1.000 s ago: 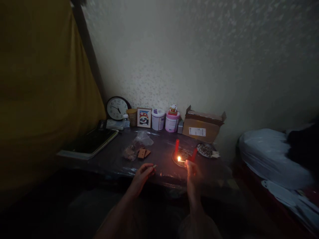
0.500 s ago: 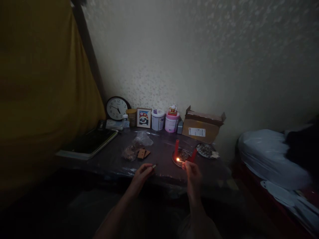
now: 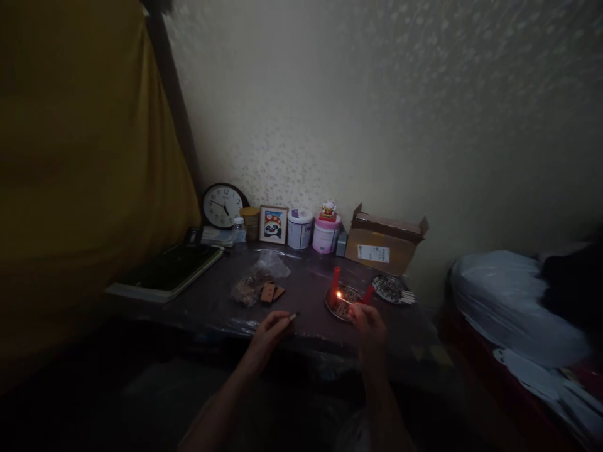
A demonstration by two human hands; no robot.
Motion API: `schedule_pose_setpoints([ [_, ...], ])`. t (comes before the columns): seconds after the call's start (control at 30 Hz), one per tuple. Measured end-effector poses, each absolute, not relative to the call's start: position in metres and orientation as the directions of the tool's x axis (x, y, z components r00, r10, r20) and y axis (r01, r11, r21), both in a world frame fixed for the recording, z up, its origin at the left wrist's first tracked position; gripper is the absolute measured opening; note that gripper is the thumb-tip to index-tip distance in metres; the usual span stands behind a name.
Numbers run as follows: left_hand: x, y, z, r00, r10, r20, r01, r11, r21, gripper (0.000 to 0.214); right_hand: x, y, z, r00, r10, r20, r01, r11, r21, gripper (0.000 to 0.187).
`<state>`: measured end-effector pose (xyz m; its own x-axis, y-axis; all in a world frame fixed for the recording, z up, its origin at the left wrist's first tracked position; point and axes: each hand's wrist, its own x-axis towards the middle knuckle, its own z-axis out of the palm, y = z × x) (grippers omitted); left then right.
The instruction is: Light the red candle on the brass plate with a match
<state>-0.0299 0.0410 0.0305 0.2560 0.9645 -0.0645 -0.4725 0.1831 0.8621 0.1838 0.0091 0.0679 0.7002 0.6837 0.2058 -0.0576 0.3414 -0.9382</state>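
My right hand (image 3: 370, 323) pinches a burning match (image 3: 347, 302) by its end. Its small flame sits in front of the taller red candle (image 3: 336, 280), below the candle's top. This candle stands on a round metal plate (image 3: 328, 309) covered with dark bits. A second red candle (image 3: 368, 294) is at the plate's right side, partly behind my fingers. Left of the plate, my left hand (image 3: 271, 329) is closed on a small pale piece (image 3: 293, 316) with a dark tip; its kind is unclear. Beyond that hand lie small brown boxes (image 3: 268, 292) and a clear plastic bag (image 3: 273, 265).
Another round plate (image 3: 387, 289) holds several unlit matches (image 3: 407, 297). Along the wall stand a clock (image 3: 221, 206), a framed panda picture (image 3: 273, 225), two tubs (image 3: 300, 229) and a cardboard box (image 3: 384, 242). A large book (image 3: 169, 273) lies at the left, beside a yellow curtain (image 3: 94, 157).
The match flame has moved slightly up and right and looks smaller. My right hand has shifted slightly right; my left hand keeps its hold almost in place.
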Motion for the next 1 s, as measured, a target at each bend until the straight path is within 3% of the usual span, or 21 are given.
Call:
schedule_pose_setpoints([
  [0.27,-0.028,0.045,0.028,0.268,0.96,-0.078,-0.471,0.201,0.859,0.027,0.192,0.023,0.091,0.727,0.649,0.226,0.057,0.271,-0.961,0.027],
  [1.0,-0.026,0.047,0.025,0.272,0.958,-0.094,-0.477,0.22,0.851,0.028,0.19,0.076,0.103,0.754,0.539,0.376,0.184,0.376,-0.908,0.035],
])
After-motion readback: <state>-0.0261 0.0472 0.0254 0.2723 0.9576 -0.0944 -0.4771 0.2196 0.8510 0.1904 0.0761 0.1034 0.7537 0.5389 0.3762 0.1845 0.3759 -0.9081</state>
